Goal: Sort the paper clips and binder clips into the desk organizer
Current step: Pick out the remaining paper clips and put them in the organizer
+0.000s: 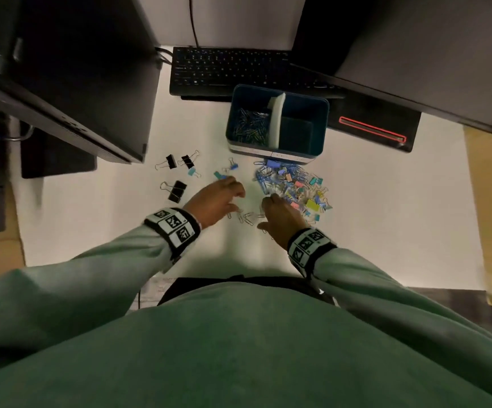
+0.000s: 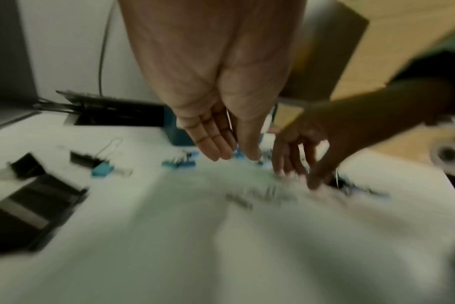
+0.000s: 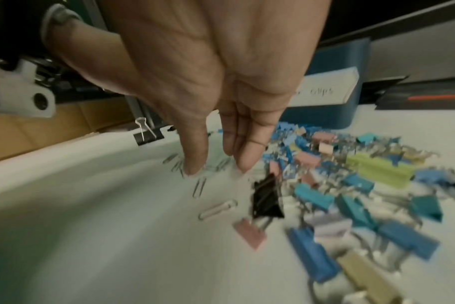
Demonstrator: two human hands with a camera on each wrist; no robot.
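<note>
Mostly blue organizer (image 1: 321,125), perhaps silver paper clips (image 1: 246,217)

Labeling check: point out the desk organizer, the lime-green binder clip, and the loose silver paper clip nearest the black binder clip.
desk organizer (image 1: 321,129), head view, right outer wall.
lime-green binder clip (image 3: 377,167), right wrist view, middle of its body.
silver paper clip (image 3: 217,209), right wrist view, middle of the wire loop.

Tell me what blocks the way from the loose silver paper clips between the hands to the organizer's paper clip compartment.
Nothing visible does. The silver paper clips lie on bare white desk, and the blue organizer's left compartment is open-topped; the mixed clip pile sits to the right.
</note>
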